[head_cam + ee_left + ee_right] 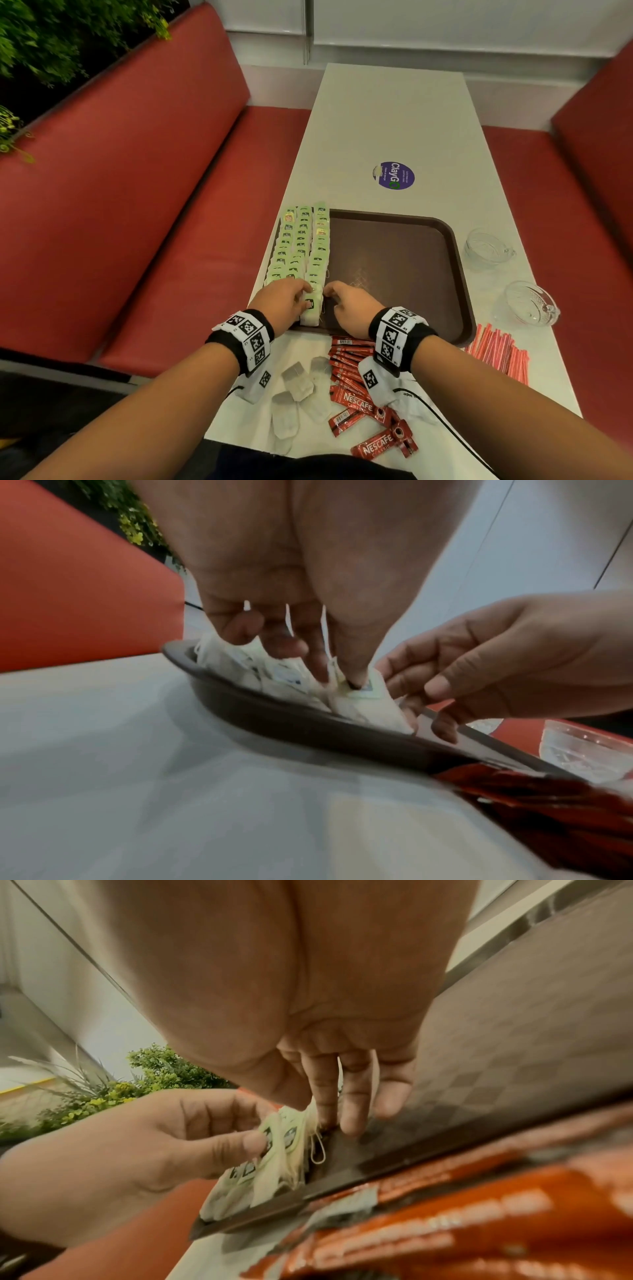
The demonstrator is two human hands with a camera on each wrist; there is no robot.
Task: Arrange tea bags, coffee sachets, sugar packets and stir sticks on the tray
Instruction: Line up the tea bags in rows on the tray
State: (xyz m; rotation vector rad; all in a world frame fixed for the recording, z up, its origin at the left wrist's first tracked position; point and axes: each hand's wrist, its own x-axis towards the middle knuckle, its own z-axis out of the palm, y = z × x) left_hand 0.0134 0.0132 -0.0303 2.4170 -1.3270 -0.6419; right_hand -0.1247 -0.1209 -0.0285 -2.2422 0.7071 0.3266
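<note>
Tea bags (301, 246) stand in three overlapping rows along the left edge of the brown tray (404, 260), each leaning on the one behind, which I judge packs them tightly and keeps their green tags readable. At the near end of the right-hand row, the left hand (286, 301) pinches the front bags with thumb and curled fingers, while the right hand (349, 305) sets nearly straight fingers against the row's inner side, apparently squaring it. A loose string loops out just beside those fingertips (349, 1123).

Most of the tray floor, from the rows to its right rim, lies bare, leaving room for the remaining goods. A few loose tea bags (298, 387) and the red coffee sachets (356, 383) lie on the table (387, 120) between the tray's near edge and the table's near edge; the stir sticks (500, 349) lie off the tray's near right corner. No sugar packets are identifiable.
</note>
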